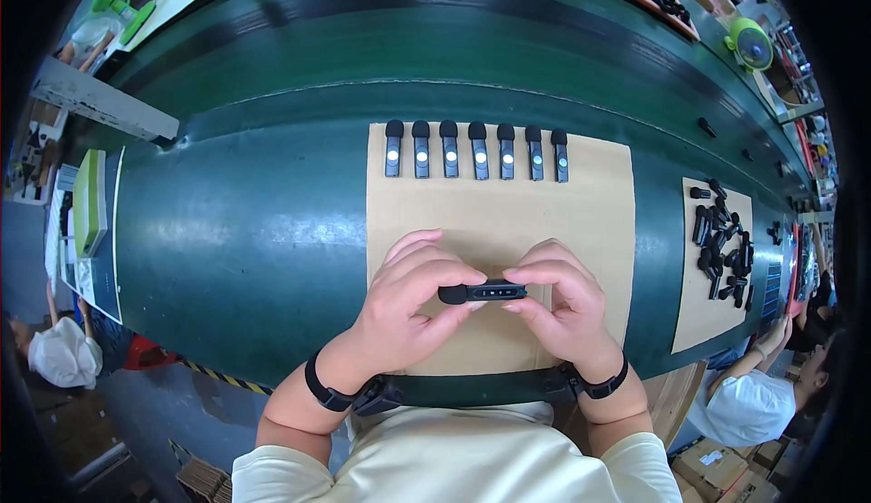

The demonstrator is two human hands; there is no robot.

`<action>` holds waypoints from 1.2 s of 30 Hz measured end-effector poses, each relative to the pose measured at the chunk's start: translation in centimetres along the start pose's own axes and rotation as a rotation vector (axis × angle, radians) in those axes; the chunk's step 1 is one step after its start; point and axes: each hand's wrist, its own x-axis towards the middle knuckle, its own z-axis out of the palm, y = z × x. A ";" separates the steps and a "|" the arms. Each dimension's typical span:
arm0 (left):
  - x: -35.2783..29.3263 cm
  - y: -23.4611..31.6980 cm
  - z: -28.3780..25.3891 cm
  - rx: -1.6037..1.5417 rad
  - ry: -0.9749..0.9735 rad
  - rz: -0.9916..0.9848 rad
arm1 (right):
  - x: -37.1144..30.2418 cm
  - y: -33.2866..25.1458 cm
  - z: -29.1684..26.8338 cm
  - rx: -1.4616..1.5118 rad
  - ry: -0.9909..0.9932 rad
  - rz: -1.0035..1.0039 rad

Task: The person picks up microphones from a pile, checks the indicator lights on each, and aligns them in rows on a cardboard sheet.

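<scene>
Between both hands, just above a brown cardboard sheet (435, 217), I hold a small black clip-on microphone (493, 293) level, its foam tip to the left. My left hand (408, 302) pinches it near the foam end with thumb and forefinger. At its other end, my right hand (564, 303) grips it the same way. Small marks show on the side facing up. Along the sheet's far edge several like microphones (450, 151) lie in a row, foam tips pointing away from me, most with a bright round spot and the rightmost two with a greenish one.
To the right, a second cardboard sheet (694, 322) carries a loose pile of black microphones (717, 240). A green box (90, 204) stands at the left by a metal post (109, 99). A dark green belt (435, 40) runs along the far side. Other people sit at both sides.
</scene>
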 end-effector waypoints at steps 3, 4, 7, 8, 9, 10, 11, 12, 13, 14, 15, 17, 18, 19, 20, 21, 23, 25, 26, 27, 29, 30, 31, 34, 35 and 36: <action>0.0 0.1 0.2 -0.023 0.033 -0.021 | -0.1 0.1 0.0 -0.003 -0.001 -0.004; 0.0 0.2 0.1 -0.023 0.033 -0.021 | -0.2 0.2 0.0 -0.007 -0.005 -0.009; 0.2 0.3 0.0 -0.002 -0.016 -0.015 | -0.4 0.1 0.3 0.035 0.019 0.026; 0.2 0.3 0.0 -0.002 -0.017 -0.015 | -0.5 0.0 0.4 0.081 0.046 0.065; 0.1 0.3 0.0 -0.004 -0.024 -0.023 | -0.5 -0.1 0.5 0.128 0.073 0.104; 0.0 0.2 0.0 -0.005 -0.031 -0.031 | -0.5 -0.1 0.5 0.129 0.073 0.104; -0.1 0.2 0.0 -0.005 -0.038 -0.040 | -0.5 -0.2 0.4 0.125 0.050 0.087; -0.1 0.2 0.2 -0.004 -0.038 -0.041 | -0.5 -0.2 0.3 0.121 0.028 0.070; -0.1 0.2 0.4 0.028 -0.056 -0.043 | -0.5 -0.3 0.3 0.117 0.005 0.054; -0.2 0.3 0.7 0.060 -0.075 -0.046 | -0.5 -0.3 0.4 0.119 0.004 0.055; -0.1 0.3 0.8 0.091 -0.094 -0.046 | -0.4 -0.4 0.4 0.093 -0.015 0.025; -0.1 0.2 0.9 0.086 -0.100 -0.052 | -0.3 -0.6 0.5 0.041 -0.054 -0.034; -0.2 0.2 0.9 0.081 -0.106 -0.057 | -0.3 -0.7 0.6 0.043 -0.054 -0.033; -0.2 0.1 1.0 0.076 -0.112 -0.062 | -0.2 -0.8 0.8 0.053 -0.034 -0.015; -0.2 0.0 1.0 0.074 -0.112 -0.057 | -0.2 -1.0 0.8 0.057 -0.013 0.001; -0.2 -0.2 1.0 0.082 -0.110 -0.047 | -0.1 -1.1 0.8 0.060 0.009 0.016; -0.2 -0.4 0.9 0.098 -0.104 -0.026 | 0.2 -1.1 0.5 0.021 -0.009 -0.010; -0.1 -0.2 0.9 0.131 -0.106 -0.052 | 0.4 -1.0 0.1 -0.050 -0.049 -0.056; -0.1 -0.1 1.0 0.166 -0.109 -0.086 | 0.5 -1.0 -0.1 -0.059 -0.049 -0.058; -0.1 -0.1 1.0 0.201 -0.111 -0.118 | 0.6 -1.0 -0.3 -0.062 -0.029 0.000; 0.2 -0.1 0.9 0.301 -0.138 -0.132 | 0.9 -1.2 -0.8 -0.070 0.011 0.116; 0.1 -0.2 0.8 0.408 -0.173 -0.158 | 1.0 -1.3 -1.0 -0.077 0.012 0.115; 0.1 -0.2 0.7 0.515 -0.205 -0.185 | 1.2 -1.3 -1.6 -0.137 0.013 0.167; 0.1 -0.1 0.6 0.556 -0.278 -0.189 | 2.1 -1.0 -3.9 -0.270 0.021 0.271; 0.1 -0.1 0.6 0.585 -0.315 -0.198 | 2.3 -0.2 -4.9 -0.365 0.028 0.270; 0.0 -0.1 0.5 0.585 -0.311 -0.195 | 2.5 0.6 -5.8 -0.459 0.034 0.269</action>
